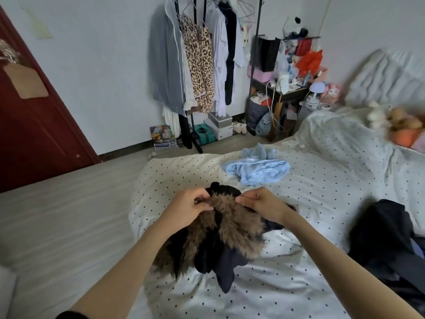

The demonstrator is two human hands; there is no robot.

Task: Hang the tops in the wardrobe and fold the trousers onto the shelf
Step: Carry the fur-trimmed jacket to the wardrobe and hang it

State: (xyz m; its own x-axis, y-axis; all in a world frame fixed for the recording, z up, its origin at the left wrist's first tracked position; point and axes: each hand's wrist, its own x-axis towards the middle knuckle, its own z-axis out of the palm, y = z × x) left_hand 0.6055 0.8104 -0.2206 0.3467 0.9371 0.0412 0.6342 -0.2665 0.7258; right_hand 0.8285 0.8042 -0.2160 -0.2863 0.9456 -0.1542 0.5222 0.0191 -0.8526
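Observation:
A dark top with a brown fur trim [232, 226] lies bunched on the dotted bed sheet [322, 203] in front of me. My left hand [188, 206] pinches the fur edge at its far left side. My right hand [262, 203] pinches the same edge at the far right, knuckles up. A light blue knitted top [257, 171] lies crumpled further back on the bed. A pile of dark clothing [386, 238] sits at the bed's right side. The clothes rack [197, 65] with several hung garments stands by the far wall.
A dark red door [34, 125] is at the left. Boxes [218, 127] and a magazine sit on the floor under the rack. A cluttered black side table [282, 88] stands right of it. Stuffed toys [400, 125] lie at the bed's far right.

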